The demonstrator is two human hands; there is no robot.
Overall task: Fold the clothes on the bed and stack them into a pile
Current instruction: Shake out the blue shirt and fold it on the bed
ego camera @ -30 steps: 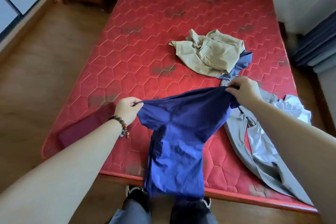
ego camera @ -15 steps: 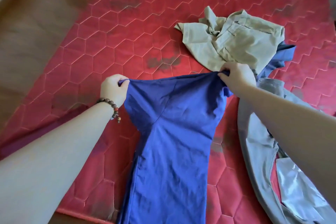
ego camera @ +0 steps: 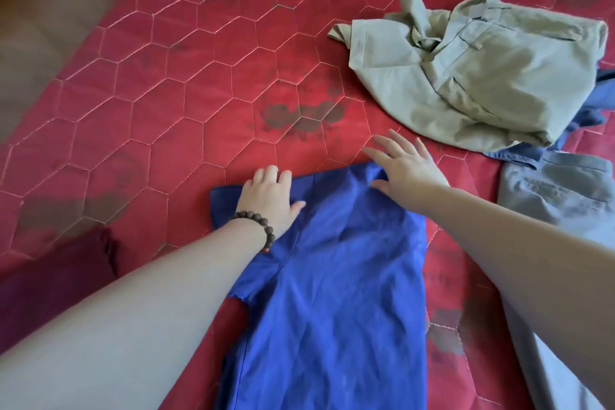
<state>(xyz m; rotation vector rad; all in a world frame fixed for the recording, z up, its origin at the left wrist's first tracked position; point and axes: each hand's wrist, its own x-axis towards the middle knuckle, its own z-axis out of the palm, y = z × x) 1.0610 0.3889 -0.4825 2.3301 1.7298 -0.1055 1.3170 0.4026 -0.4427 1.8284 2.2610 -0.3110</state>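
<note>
A blue garment [ego camera: 336,280] lies flat on the red quilted mattress [ego camera: 166,103], its top edge away from me. My left hand [ego camera: 269,198], with a bead bracelet on the wrist, presses down on the garment's top left part. My right hand [ego camera: 406,170] lies with spread fingers on the top right corner, fingertips reaching onto the mattress. A crumpled beige garment [ego camera: 482,76] lies at the upper right. Below it a grey garment [ego camera: 559,190] lies at the right edge, partly behind my right arm.
A darker blue cloth [ego camera: 532,151] peeks out from under the beige garment. A dark red cloth [ego camera: 53,280] lies at the mattress's left side, partly under my left arm. Wooden floor [ego camera: 40,10] shows at the upper left.
Both hands have let go of the blue garment's top edge after lowering it onto the mattress. They now lie flat on it. The view has moved closer to the bed.
</note>
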